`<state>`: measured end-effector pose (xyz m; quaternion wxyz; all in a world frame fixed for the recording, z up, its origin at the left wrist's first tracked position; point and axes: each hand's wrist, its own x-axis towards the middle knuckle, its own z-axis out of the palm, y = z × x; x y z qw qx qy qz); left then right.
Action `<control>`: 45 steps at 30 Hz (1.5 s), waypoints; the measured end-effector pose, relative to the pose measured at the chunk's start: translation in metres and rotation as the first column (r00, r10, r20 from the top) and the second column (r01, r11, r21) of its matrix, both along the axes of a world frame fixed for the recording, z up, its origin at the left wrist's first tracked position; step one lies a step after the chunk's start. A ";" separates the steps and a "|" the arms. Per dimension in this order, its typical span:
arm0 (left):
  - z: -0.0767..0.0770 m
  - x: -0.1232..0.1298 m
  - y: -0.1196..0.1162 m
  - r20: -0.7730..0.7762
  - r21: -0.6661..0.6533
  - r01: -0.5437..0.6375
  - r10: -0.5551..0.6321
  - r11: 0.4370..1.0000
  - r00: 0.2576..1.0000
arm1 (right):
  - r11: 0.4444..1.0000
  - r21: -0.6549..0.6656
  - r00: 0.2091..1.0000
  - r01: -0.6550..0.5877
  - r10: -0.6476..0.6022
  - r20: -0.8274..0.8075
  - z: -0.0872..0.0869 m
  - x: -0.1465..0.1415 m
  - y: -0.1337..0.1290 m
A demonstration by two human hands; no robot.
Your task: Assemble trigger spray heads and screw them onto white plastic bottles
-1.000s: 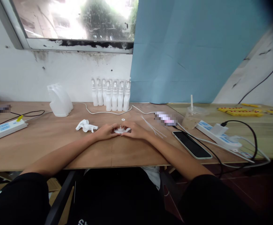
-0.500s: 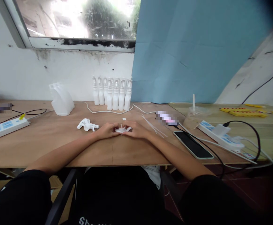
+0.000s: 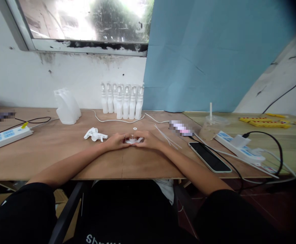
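Observation:
A white plastic spray trigger head (image 3: 132,140) is between my two hands, just above or on the wooden table. My left hand (image 3: 117,141) grips it from the left with bent fingers, a ring on one of them. From the right, my right hand (image 3: 150,140) closes on its other side. Fingers hide much of the part. Just beyond the hands lies a small white washer (image 3: 135,128). More white spray trigger heads (image 3: 96,135) lie left of my left hand. Thin white dip tubes (image 3: 166,136) lie to the right of my right hand.
Several white spray bottles (image 3: 126,106) stand by the wall, with translucent bottles (image 3: 68,110) to their left. On the right are a phone (image 3: 210,157), a plastic cup with a straw (image 3: 209,128) and a power strip (image 3: 239,149) with cables. Another power strip (image 3: 7,137) lies left.
Both hands stay in place around the spray trigger head, with only a slight shift of the fingers. The view has moved a little.

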<state>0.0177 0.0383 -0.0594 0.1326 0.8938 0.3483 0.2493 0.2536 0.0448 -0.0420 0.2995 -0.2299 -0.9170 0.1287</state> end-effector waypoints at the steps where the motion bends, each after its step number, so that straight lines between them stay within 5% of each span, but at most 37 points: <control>1: -0.001 0.000 0.000 -0.002 0.011 0.002 -0.002 1.000 1.000 | 1.000 0.016 1.000 0.006 -0.006 0.003 0.000 0.000 0.000; 11: 0.001 0.001 -0.003 -0.020 0.162 0.048 -0.045 0.986 0.999 | 0.994 0.103 0.993 0.021 -0.033 0.110 0.005 -0.010 -0.012; 18: 0.001 0.001 -0.001 -0.019 0.135 0.027 -0.025 0.991 1.000 | 0.974 -0.196 0.993 -0.116 0.111 -0.037 0.004 -0.005 -0.003; 23: 0.007 0.009 -0.002 -0.033 0.081 0.080 -0.078 0.994 0.996 | 0.896 -0.426 0.983 -0.121 0.049 -0.178 0.013 0.005 0.013; 25: 0.009 0.013 -0.005 -0.041 0.058 0.056 -0.054 0.997 0.998 | 0.902 -0.431 0.966 -0.026 -0.088 -0.243 0.016 0.014 0.022; 28: 0.010 0.015 -0.010 -0.061 0.037 0.015 -0.013 0.999 0.998 | 0.880 -0.266 0.887 0.392 -0.439 -0.143 0.017 0.038 0.038; 30: 0.009 0.015 -0.012 -0.054 0.003 -0.008 0.008 1.000 0.998 | 0.777 -0.018 0.776 0.629 -0.628 0.057 0.015 0.057 0.048; 32: 0.008 0.016 -0.013 -0.028 -0.024 -0.031 0.030 0.999 0.999 | 0.651 0.078 0.619 0.755 -0.748 0.240 0.012 0.074 0.054; 35: 0.008 0.016 -0.013 -0.012 -0.002 -0.008 0.008 1.000 1.000 | 0.571 0.075 0.503 0.818 -0.771 0.391 0.008 0.086 0.056; 42: 0.013 0.017 -0.013 -0.006 0.015 0.062 -0.062 0.998 0.998 | 0.519 0.059 0.466 0.853 -0.807 0.363 0.006 0.081 0.058; 45: 0.013 0.016 -0.013 0.008 -0.001 0.075 -0.075 0.997 0.997 | 0.525 0.011 0.510 0.851 -0.831 0.222 0.008 0.083 0.063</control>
